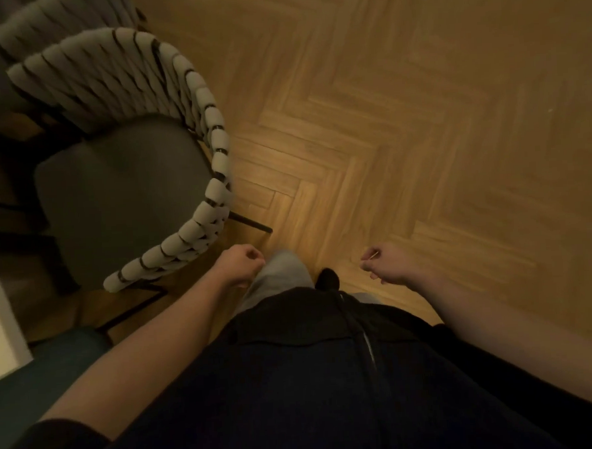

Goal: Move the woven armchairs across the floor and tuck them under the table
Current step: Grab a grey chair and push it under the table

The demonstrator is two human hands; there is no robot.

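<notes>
At the left of the frame I see the nearer woven armchair point(120, 165), its grey seat pad in the middle left and its rope-wrapped rim curving from the upper left down toward the lower centre. A second woven armchair point(54, 27) sits just behind it in the upper left corner, only its back showing. I cannot make out a surface for them to go under; the dark area at the far left edge is too dim to read.

The near chair's open front faces the left edge of the frame and its curved back faces right, so its front-to-back axis runs roughly left to right.

Below the end of the rim, my left hand point(240, 266) hangs loosely curled, holding nothing, just beside the chair and not touching it. My right hand point(387, 264), over the herringbone floor point(419, 115) at lower centre right, is loosely curled too; a thin pale sliver shows at the fingertips, but I cannot tell what it is.

I judge I am between grips. Next I would take the rim with both hands and push leftward.
</notes>
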